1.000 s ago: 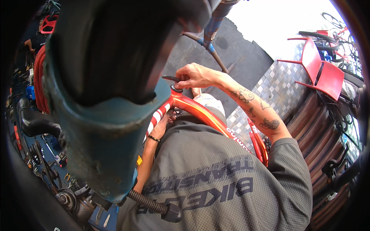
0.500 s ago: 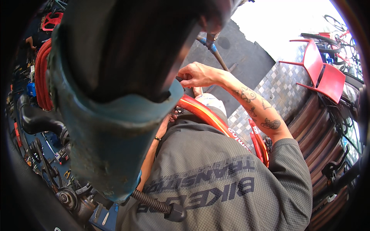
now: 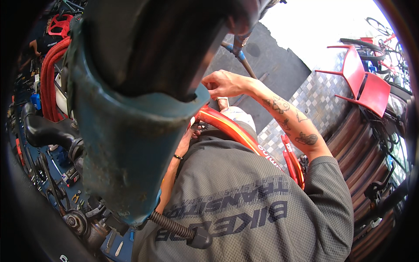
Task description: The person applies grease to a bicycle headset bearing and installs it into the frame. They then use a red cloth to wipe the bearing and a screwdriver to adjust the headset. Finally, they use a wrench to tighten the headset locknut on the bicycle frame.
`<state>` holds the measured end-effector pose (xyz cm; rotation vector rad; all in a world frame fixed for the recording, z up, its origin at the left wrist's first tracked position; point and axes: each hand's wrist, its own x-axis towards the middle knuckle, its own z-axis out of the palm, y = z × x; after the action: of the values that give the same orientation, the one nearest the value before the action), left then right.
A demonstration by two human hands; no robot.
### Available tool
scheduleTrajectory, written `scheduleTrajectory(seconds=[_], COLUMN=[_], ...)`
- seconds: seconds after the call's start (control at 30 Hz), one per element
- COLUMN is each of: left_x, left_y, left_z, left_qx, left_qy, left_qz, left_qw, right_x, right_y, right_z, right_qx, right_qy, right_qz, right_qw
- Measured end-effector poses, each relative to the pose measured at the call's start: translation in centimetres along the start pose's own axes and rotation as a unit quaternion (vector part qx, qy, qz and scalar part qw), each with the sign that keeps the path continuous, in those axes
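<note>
A large worn teal clamp (image 3: pixel 126 148) of a repair stand fills the left middle of the view and covers part of both hands. Just past its right edge, my right hand (image 3: pixel 224 84) is closed, fingertips pinched together; whatever they hold is hidden behind the clamp's lip. Below it runs the glossy orange-red bicycle frame (image 3: pixel 227 124), slanting down to the right in front of my grey shirt. My left hand (image 3: pixel 187 139), a dark bracelet at its wrist, is beside the frame's upper end. Its visible fingers are bent, and what they grip cannot be made out.
A black-tipped threaded rod (image 3: pixel 174 227) juts from the clamp's lower end. A black lever (image 3: pixel 48 126) and tools on a blue surface (image 3: pixel 54 168) lie left. Red chairs (image 3: pixel 364 78) stand right, near brown slats (image 3: pixel 349 148). A blue-brown bar (image 3: pixel 244 61) rises beyond my right hand.
The clamp appears slightly farther right, uncovering more of the red coils at left. A dark bit seen at my right fingertips is now out of sight. Both hands stay nearly in place.
</note>
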<state>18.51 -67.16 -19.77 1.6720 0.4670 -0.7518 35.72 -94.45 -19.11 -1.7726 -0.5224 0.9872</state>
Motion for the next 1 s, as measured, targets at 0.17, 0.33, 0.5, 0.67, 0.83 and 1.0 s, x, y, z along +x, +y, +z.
scheduleTrajectory(seconds=[0.17,0.33,0.5,0.67,0.83,1.0], left_x=[-0.3,-0.4,-0.5,-0.5,-0.3,-0.4], left_y=[0.6,0.3,-0.3,0.3,0.5,-0.8], left_z=[-0.2,-0.3,-0.4,-0.3,-0.1,-0.3], left_qx=[-0.001,0.007,0.004,0.004,0.007,0.014], left_qy=[-0.01,-0.012,-0.02,-0.029,-0.014,-0.005], left_qz=[-0.012,-0.001,0.008,0.027,0.011,0.027], left_qw=[1.0,1.0,1.0,0.999,1.0,1.0], right_x=[0.0,-0.9,-1.1,-0.1,-0.1,-0.1], right_y=[-0.9,-1.5,-1.3,-0.6,-0.3,-0.8], right_z=[0.0,-0.4,-0.4,-0.1,0.5,0.4], right_qx=[-0.04,-0.024,-0.052,-0.034,-0.052,0.003], right_qy=[0.006,0.012,0.04,0.018,0.057,0.012], right_qz=[-0.005,-0.08,-0.103,-0.056,-0.047,0.006], right_qw=[0.999,0.996,0.993,0.998,0.996,1.0])
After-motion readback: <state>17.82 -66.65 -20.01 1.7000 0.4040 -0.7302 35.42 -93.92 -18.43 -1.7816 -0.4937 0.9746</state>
